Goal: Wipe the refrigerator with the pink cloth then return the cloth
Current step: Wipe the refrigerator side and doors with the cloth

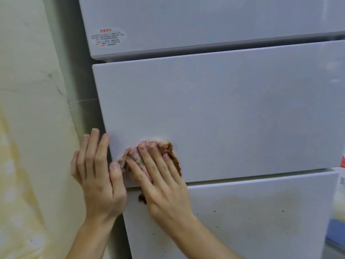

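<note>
The grey-white refrigerator [224, 109] fills the view, with three stacked door fronts. My right hand [160, 176] presses the pink cloth [134, 153], which has a brown edge, flat against the lower left corner of the middle door. My left hand [97, 169] grips the left side edge of that same door, fingers along the side and thumb on the front, touching the cloth. Most of the cloth is hidden under my right hand's fingers.
A cream tiled wall [33, 128] stands close on the left of the fridge. The bottom door [252, 221] carries dark specks and a faint stain. A sticker [107, 38] sits on the top door. Red and blue objects [340, 228] show at the right edge.
</note>
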Available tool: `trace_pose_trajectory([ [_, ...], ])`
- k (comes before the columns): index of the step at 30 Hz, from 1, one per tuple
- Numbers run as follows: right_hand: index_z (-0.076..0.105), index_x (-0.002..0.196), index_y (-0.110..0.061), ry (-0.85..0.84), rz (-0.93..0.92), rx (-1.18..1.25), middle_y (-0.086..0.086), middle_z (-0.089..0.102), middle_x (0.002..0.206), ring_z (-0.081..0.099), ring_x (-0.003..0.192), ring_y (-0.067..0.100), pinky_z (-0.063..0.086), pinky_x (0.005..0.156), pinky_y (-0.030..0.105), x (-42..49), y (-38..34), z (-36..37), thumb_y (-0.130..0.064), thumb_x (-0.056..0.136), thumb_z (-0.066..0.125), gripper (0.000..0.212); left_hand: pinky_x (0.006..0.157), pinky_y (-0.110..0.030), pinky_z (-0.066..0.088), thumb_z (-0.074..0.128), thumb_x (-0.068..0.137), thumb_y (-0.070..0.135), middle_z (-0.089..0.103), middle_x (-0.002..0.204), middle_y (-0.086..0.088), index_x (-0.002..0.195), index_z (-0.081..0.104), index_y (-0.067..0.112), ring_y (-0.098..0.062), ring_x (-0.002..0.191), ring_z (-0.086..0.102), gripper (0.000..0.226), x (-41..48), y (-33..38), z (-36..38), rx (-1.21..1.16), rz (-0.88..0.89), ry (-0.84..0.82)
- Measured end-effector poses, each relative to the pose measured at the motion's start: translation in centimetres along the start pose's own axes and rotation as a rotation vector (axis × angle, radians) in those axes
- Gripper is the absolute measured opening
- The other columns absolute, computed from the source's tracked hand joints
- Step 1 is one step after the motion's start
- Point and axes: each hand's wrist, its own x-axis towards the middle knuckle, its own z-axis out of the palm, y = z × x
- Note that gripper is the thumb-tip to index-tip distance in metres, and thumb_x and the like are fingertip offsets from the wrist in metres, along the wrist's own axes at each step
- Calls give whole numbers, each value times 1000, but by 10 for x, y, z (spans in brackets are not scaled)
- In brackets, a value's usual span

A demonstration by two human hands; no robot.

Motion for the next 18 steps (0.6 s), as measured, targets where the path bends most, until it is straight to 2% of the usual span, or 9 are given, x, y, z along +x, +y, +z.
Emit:
trace_pose_trajectory([
  [4, 35, 162, -16, 61, 58, -36, 12, 22, 171, 16, 161, 29, 16, 132, 44, -5, 32, -15, -3, 97, 51, 68, 122, -62, 24, 34, 101, 18, 33, 167, -14, 156, 40, 5, -29, 158, 25, 56, -5, 16, 9, -14, 26, -17],
  [7, 36, 161, -15, 119, 116, -35, 14, 23, 170, 18, 161, 31, 16, 131, 46, -9, 57, -28, -7, 106, 42, 55, 123, -61, 23, 36, 101, 20, 31, 168, -14, 156, 39, 7, -31, 158, 23, 57, -9, 27, 15, 7, 26, -22],
  [12, 33, 161, -11, 193, 210, -56, 21, 24, 168, 19, 159, 39, 17, 130, 54, -25, 113, -49, 0, 97, 57, 69, 122, -64, 22, 36, 100, 20, 29, 169, -16, 158, 38, 7, -34, 159, 20, 59, -14, 35, 24, 26, -13, -13],
  [15, 27, 161, -8, 241, 317, -60, 24, 22, 168, 15, 160, 38, 13, 131, 53, -38, 148, -64, -1, 100, 54, 67, 121, -67, 21, 35, 101, 22, 28, 169, -16, 157, 38, 4, -35, 159, 18, 59, -15, 36, 27, 25, -34, -7],
  [18, 30, 160, -1, 263, 388, -54, 28, 23, 167, 15, 159, 41, 12, 130, 55, -52, 177, -76, -5, 106, 48, 57, 121, -67, 20, 35, 101, 23, 27, 170, -16, 158, 37, 4, -34, 160, 17, 60, -15, 37, 29, 27, -50, 0],
])
